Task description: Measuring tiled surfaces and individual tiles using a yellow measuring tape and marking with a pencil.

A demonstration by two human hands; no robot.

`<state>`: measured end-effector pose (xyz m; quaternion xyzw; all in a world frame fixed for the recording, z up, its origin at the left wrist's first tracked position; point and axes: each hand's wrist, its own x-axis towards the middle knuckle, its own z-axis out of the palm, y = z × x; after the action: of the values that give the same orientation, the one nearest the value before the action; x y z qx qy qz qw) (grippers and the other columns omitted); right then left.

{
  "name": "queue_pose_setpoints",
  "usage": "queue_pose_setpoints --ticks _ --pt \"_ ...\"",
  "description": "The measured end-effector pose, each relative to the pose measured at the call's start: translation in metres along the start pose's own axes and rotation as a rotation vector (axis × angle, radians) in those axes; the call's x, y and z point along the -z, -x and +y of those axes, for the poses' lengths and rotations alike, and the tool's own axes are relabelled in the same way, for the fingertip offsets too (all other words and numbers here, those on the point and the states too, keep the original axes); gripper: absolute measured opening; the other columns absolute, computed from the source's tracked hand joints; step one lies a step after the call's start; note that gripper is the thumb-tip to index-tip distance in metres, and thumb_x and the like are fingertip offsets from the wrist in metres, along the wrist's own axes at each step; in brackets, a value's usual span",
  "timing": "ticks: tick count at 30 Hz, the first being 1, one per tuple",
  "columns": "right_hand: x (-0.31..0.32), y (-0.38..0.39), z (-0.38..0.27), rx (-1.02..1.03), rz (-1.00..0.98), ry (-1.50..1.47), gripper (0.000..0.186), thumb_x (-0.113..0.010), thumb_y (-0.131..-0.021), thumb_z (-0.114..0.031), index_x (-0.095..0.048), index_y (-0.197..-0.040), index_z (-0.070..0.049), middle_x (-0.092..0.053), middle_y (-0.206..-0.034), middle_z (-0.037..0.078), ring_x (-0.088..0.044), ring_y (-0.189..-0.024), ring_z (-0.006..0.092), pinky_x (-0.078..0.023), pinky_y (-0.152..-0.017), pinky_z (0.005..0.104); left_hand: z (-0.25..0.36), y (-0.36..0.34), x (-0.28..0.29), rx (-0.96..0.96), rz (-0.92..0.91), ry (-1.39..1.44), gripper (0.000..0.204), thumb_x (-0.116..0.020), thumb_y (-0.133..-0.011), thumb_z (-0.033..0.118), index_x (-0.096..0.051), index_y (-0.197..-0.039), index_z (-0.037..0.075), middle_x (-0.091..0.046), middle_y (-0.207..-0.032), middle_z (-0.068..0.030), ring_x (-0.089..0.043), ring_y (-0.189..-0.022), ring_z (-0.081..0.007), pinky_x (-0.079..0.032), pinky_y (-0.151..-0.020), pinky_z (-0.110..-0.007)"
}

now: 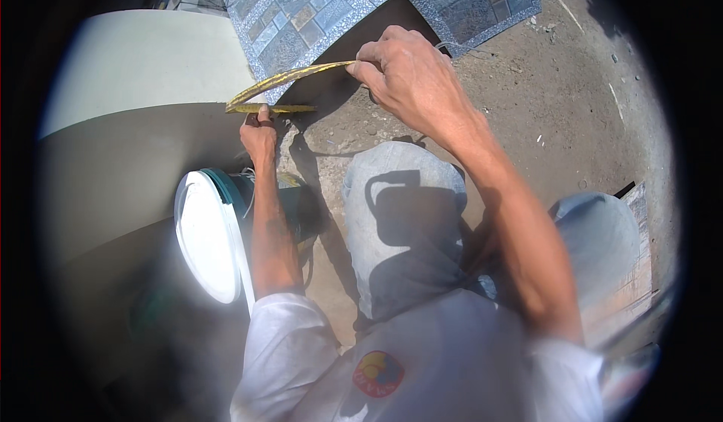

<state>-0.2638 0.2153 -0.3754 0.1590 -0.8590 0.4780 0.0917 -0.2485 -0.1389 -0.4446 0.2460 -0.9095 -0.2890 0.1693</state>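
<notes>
A worn yellow-and-dark strip (290, 78), which looks like a length of measuring tape, is bent back on itself into a narrow loop in front of me. With thumb and fingers, my right hand (407, 76) pinches the end of its upper length. Lower and to the left, my left hand (260, 132) is closed on the lower length near the fold, thumb uppermost. The strip's free end sticks out to the right past the left thumb. Beyond the strip stands a stone-patterned tile panel (301, 34), its lower corner close behind it.
Another patterned panel (482, 4) leans at the upper right. A pale block with a broad top (151, 64) fills the left side. Beside my left forearm is a bucket with a white lid (207, 234). Dusty ground (550, 121) spreads to the right, past my knees.
</notes>
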Motion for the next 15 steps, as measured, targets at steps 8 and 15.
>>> queue_pose_setpoints --ticks 8,15 --pt "-0.001 -0.009 -0.015 0.021 -0.062 -0.067 0.03 -0.062 -0.093 -0.027 -0.074 -0.096 0.0 -0.062 -0.086 0.015 -0.06 -0.085 0.0297 -0.049 -0.072 0.0425 0.024 0.013 0.022 -0.026 0.096 -0.098 0.033 -0.06 -0.093 0.026 -0.069 -0.103 -0.004 -0.071 -0.09 -0.0234 -0.069 -0.085 -0.0375 -0.049 -0.078 -0.043" --pt "0.01 -0.004 -0.007 -0.068 -0.142 -0.131 0.03 -0.065 -0.094 -0.026 -0.073 -0.103 0.002 -0.061 -0.084 0.01 -0.06 -0.072 0.0202 -0.047 -0.067 0.0342 0.021 0.02 0.003 0.071 0.098 0.011 0.028 -0.062 -0.09 0.022 -0.07 -0.106 0.001 -0.07 -0.097 -0.0237 -0.066 -0.095 -0.0419 -0.05 -0.083 -0.044"
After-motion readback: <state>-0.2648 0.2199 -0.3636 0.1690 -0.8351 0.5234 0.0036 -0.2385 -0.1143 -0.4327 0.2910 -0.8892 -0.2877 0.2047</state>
